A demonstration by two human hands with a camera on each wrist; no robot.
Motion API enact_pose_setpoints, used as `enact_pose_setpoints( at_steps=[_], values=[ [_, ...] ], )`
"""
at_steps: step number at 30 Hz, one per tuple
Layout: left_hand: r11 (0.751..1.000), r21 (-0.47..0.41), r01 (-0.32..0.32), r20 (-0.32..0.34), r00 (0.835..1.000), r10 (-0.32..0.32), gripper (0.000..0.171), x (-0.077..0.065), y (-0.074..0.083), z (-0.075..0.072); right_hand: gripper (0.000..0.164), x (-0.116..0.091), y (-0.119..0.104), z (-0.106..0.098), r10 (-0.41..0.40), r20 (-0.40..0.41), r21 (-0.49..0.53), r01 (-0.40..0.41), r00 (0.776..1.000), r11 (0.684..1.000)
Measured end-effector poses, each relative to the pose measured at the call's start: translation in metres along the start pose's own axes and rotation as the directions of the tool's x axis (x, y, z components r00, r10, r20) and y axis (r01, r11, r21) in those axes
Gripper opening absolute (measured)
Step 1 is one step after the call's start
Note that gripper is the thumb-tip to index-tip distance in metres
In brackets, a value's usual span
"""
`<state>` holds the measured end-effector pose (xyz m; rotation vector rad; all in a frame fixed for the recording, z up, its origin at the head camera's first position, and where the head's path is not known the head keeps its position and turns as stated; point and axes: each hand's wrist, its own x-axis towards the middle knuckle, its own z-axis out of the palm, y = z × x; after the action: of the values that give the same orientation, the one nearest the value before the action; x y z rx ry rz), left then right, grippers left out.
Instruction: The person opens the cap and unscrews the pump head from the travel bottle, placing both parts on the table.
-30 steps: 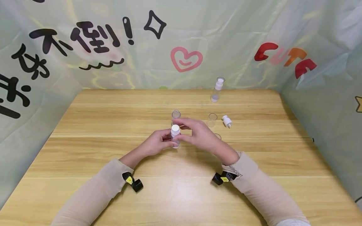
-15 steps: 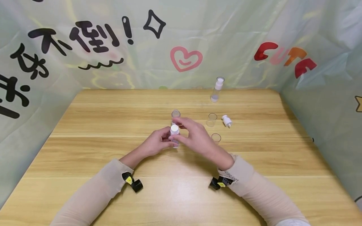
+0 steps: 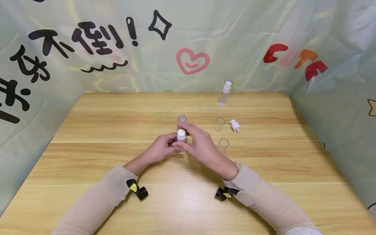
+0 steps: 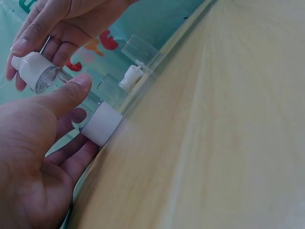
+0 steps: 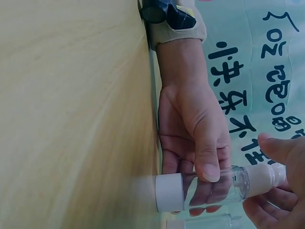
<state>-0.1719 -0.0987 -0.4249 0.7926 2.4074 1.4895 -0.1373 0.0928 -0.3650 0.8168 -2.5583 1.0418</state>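
Observation:
A clear pump bottle (image 5: 169, 193) with a white base stands upright on the table in front of me. My left hand (image 3: 160, 148) grips its clear body, thumb on one side and fingers round the other. The bottle's white pump top (image 3: 181, 134) sits on the neck. Around that top curl the thumb and fingers of my right hand (image 3: 202, 145); in the right wrist view its fingertips are right at the collar. Just behind the hands is a second clear bottle (image 3: 182, 118), its lower part hidden by my right hand.
To the right stand two clear caps, one farther back (image 3: 219, 124) and one nearer (image 3: 224, 143). A loose white pump (image 3: 235, 125) lies beside them. At the table's back edge stands a capped bottle (image 3: 225, 94). A printed curtain (image 3: 132, 75) closes off the back and sides.
My right hand and forearm have swung a little to the left, and its thumb has moved leftward across the front of the bottle. The left hand keeps its grip in place.

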Motion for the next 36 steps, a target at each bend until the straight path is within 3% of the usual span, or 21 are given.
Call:
enact_pose_setpoints(
  at_steps=[14,26,36],
  values=[
    [0.997,-0.074,-0.004,0.027,1.000,0.006,0.035,0.001,-0.003,0.001,0.042,0.002,0.008,0.002,0.005,-0.008,0.062,-0.004,1.000,0.998],
    [0.996,-0.085,-0.012,0.044,0.999,0.016,0.037,0.001,-0.003,0.000,0.034,0.010,0.021,-0.011,0.033,0.152,0.260,-0.072,0.988,0.963],
    [0.996,-0.094,-0.001,0.039,0.999,0.005,0.041,0.001,-0.001,0.000,0.035,0.015,0.035,-0.013,0.026,0.261,0.458,-0.147,0.965,0.876]
  ],
)
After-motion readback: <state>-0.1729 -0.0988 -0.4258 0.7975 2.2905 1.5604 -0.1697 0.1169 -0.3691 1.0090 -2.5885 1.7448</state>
